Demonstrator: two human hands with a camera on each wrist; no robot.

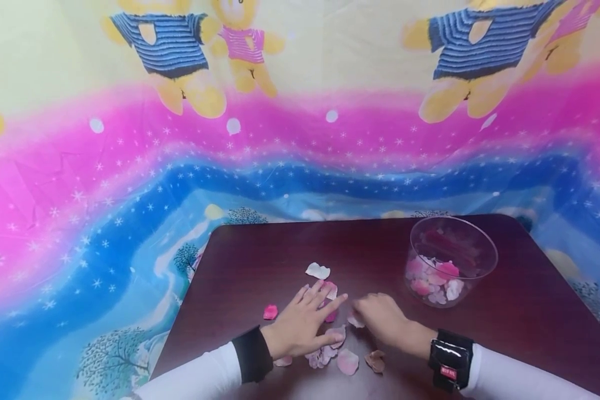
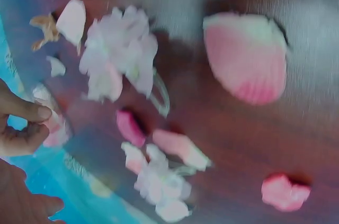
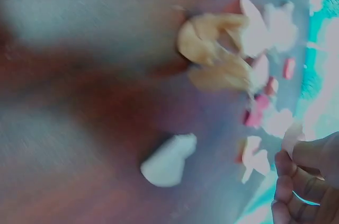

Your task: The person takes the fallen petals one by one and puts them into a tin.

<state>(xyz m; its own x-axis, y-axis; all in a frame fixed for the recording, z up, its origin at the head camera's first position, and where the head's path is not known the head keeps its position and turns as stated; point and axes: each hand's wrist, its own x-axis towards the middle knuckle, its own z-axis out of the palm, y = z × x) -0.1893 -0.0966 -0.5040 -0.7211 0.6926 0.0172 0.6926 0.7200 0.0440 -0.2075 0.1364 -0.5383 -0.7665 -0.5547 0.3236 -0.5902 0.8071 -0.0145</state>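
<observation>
Printed fabric in yellow, pink and blue (image 1: 280, 133) hangs at twelve o'clock, behind our dark reddish-brown desk (image 1: 260, 255). Our left hand (image 1: 304, 321) has its grip released, fingers spread above scattered petals. Our right hand (image 1: 387, 322), at three o'clock from it, has its grip pinched on a pale pinkish-white petal (image 1: 355, 321). Around the left hand we see a ruffled white petal (image 1: 318, 270) between twelve and one, a small hot-pink petal (image 1: 270, 311) at nine, a lilac flower cluster (image 1: 320, 358) at five and a broad pale-pink petal (image 1: 348, 362) at four. One curled brown petal (image 1: 375, 361) lies at seven o'clock from our right hand. At two o'clock we see a round clear tub (image 1: 470, 250) holding pink, white and lilac petals.
</observation>
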